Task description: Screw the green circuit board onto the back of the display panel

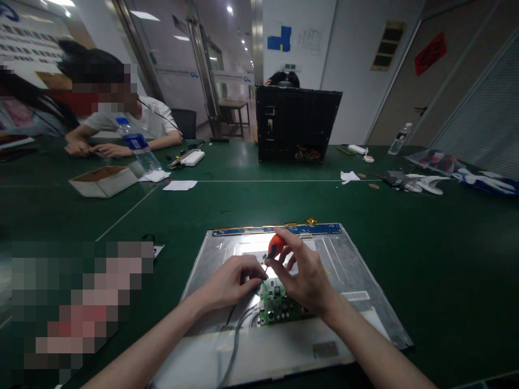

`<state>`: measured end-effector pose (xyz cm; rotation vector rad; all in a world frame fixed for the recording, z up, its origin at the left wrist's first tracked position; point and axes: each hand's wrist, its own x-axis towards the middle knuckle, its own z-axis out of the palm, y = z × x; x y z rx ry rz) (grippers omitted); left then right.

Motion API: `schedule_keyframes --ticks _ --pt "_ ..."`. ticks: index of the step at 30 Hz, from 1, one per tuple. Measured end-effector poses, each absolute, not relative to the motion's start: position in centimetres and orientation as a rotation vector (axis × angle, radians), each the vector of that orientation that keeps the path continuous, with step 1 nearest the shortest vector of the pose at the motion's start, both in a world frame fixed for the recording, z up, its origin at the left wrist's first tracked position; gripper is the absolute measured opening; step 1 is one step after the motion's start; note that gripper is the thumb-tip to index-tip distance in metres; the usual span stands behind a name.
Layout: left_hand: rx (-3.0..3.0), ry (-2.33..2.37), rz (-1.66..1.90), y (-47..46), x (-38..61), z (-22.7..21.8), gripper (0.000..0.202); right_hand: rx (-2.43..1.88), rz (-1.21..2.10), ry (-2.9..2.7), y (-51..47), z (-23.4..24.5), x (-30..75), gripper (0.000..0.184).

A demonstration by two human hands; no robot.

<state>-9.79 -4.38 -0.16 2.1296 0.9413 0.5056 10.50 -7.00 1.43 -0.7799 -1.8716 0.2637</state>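
A metal-backed display panel (336, 265) lies flat in front of me, with a green circuit board (279, 305) near its middle. My right hand (306, 273) grips a screwdriver (276, 246) by its red and black handle. The thin shaft points down to the board's upper left corner. At that same corner my left hand (239, 278) has its thumb and fingers curled together beside the screwdriver tip; what they pinch, if anything, is hidden. A grey cable (236, 337) runs from the board's left side toward the near edge. Along the panel's far edge sits a blue circuit strip (279, 230).
Across the green table (227, 202), a black panel (298, 121) stands upright before a person. Another person sits at the left, behind a water bottle (135, 143) and an open box (103, 181). Gloves (421, 182) and a second bottle (400, 139) are at the right.
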Motion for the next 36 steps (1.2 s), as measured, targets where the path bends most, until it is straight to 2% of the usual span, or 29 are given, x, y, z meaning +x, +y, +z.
schedule_keyframes --ticks 6,10,20,26,31,33,36 --pt "2.172 0.954 0.538 -4.7 -9.8 -0.1 0.012 -0.764 0.23 -1.882 -7.3 1.9 10.5 0.066" --pt "2.21 0.957 0.549 -4.8 -9.8 0.0 0.013 -0.784 0.207 -1.882 -7.1 2.0 10.6 0.063" --pt "2.215 0.933 0.559 -4.6 -9.9 -0.6 0.011 -0.823 0.221 -1.935 -6.4 3.8 10.4 0.048" --pt "2.2 0.912 0.62 -4.6 -10.0 -0.9 0.01 -0.7 0.442 -1.907 -5.6 5.5 9.6 0.022" --pt "2.222 0.95 0.561 -4.7 -9.9 -0.2 0.01 -0.698 0.671 -1.727 -5.8 4.4 10.4 0.041" --pt "2.229 0.962 0.54 -4.8 -9.8 0.0 0.01 -0.725 0.719 -1.667 -5.9 3.9 10.7 0.038" --pt "2.232 0.953 0.55 -4.8 -9.8 -0.1 0.011 -0.708 0.604 -1.69 -6.0 3.6 10.6 0.031"
